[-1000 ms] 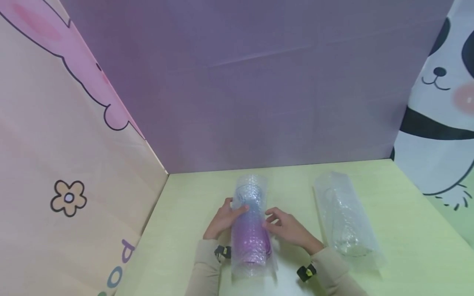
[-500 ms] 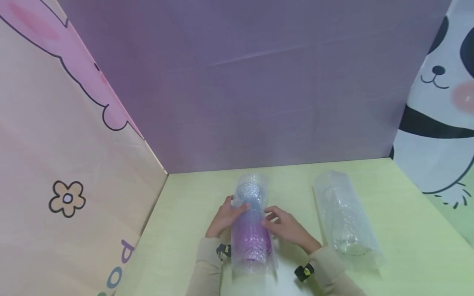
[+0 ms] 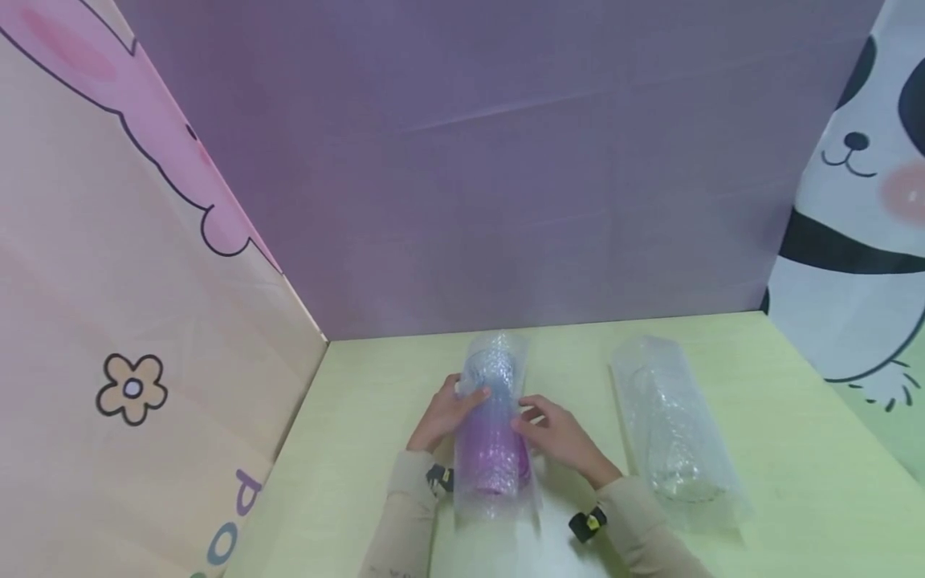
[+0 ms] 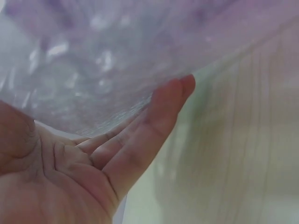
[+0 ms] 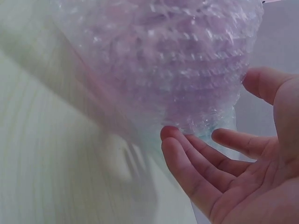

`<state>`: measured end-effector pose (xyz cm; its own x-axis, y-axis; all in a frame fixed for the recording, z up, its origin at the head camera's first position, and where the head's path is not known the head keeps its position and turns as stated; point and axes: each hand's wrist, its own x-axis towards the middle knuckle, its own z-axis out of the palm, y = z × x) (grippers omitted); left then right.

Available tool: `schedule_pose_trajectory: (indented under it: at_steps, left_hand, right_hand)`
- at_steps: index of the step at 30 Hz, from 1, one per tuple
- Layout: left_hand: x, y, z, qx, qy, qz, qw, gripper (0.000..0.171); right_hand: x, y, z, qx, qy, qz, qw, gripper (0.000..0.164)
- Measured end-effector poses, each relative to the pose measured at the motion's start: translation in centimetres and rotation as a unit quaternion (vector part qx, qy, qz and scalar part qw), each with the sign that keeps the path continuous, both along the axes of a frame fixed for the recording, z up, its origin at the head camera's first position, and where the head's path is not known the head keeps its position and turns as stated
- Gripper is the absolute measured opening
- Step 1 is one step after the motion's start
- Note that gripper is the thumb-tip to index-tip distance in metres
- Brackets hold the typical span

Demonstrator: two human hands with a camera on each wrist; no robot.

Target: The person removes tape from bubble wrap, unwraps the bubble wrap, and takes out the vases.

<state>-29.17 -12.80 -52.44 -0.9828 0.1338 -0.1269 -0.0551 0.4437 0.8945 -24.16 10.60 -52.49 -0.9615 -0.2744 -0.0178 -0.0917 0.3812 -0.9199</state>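
Note:
A cylinder [image 3: 491,433], blue at the far end and purple at the near end, lies on the table inside a clear bubble wrap bag [image 3: 495,506]. The wrap blurs it, so its exact kind cannot be told. My left hand [image 3: 442,413] grips the bundle from the left, thumb over the top; in the left wrist view its fingers [image 4: 159,109] support the underside of the wrap. On the other side, my right hand [image 3: 560,437] touches the wrap with its thumb and fingertips, the fingers [image 5: 196,172] loosely bent.
To the right lies a second bubble wrap bag [image 3: 675,425] with a clear rounded thing inside. The pale table [image 3: 376,385] meets a purple back panel [image 3: 506,201]. Printed side panels [image 3: 217,345] stand left and right.
Both hands and the wrapped cylinder have shifted slightly away from me, toward the back panel. The second bag has stayed in place.

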Motion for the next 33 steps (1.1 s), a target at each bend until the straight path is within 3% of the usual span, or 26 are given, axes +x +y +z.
schedule_pose_trajectory:
  at_steps: [7,15,22,27,33]
  left_hand:
    - [-0.2,-0.1,0.0,0.016,-0.005,0.002,0.9998,0.094]
    - [0.8,-0.3,0.5,-0.006,-0.026,0.013,0.9996,0.1]
    - [1.8,-1.0,2.1,-0.022,0.012,-0.038,0.999,0.1]
    - [2.5,-1.2,3.2,-0.046,0.051,-0.066,0.9955,0.09]
    - [2.9,-1.2,3.6,-0.065,0.071,-0.101,0.9903,0.08]
  right_hand:
    - [-0.4,-0.4,0.0,0.001,0.009,-0.024,1.0,0.052]
    - [-0.3,-1.0,0.2,0.048,0.038,-0.056,0.997,0.045]
    - [-0.4,-1.7,0.7,0.065,0.049,-0.076,0.994,0.03]
    - [-0.4,-1.9,1.4,0.082,0.071,-0.08,0.991,0.027]
    - [-0.7,-2.2,1.7,0.12,0.087,-0.084,0.985,0.022]
